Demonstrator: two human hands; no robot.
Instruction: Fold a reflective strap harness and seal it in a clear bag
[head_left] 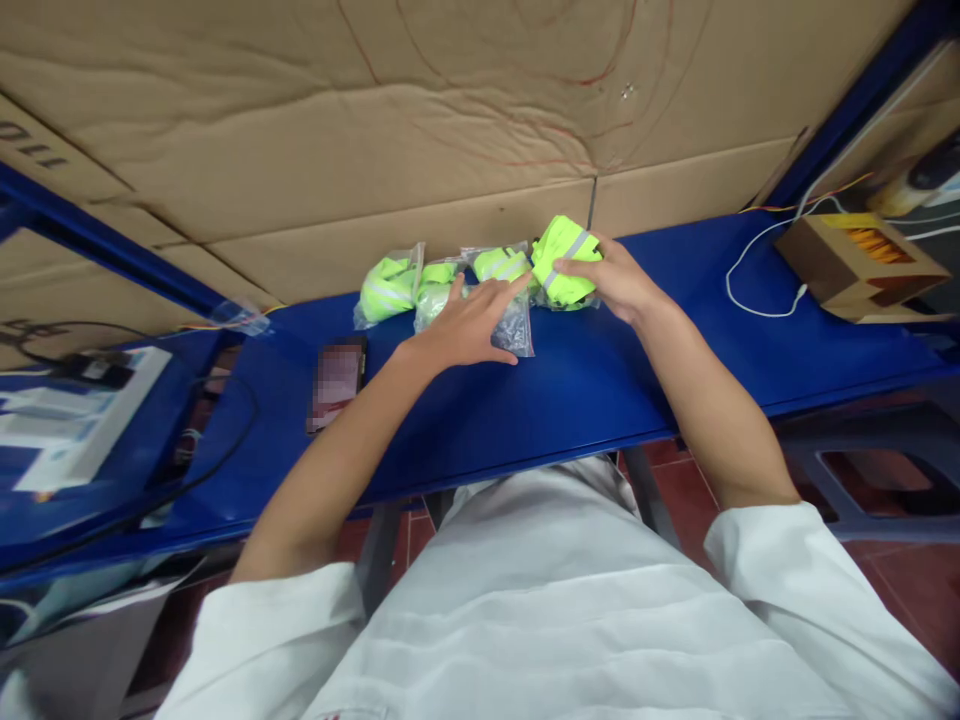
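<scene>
My right hand (619, 280) is closed on a folded neon-yellow reflective vest (566, 260) with a grey stripe, its thumb across the front. A clear plastic bag shows under that bundle. With fingers spread, my left hand (476, 322) lies over the middle bags and partly hides them. Beneath and beside it are a yellow bundle with a grey band (501, 264) and a clear zip bag (514, 325). Farther left, another bagged yellow bundle (390, 288) rests against the cardboard.
A phone (337, 385) lies on the blue table (570, 400) left of my left forearm. Cardboard (390, 180) walls off the back. At right stand an open brown box (862, 265) and a white cable (731, 285). A white power strip (97, 415) sits far left.
</scene>
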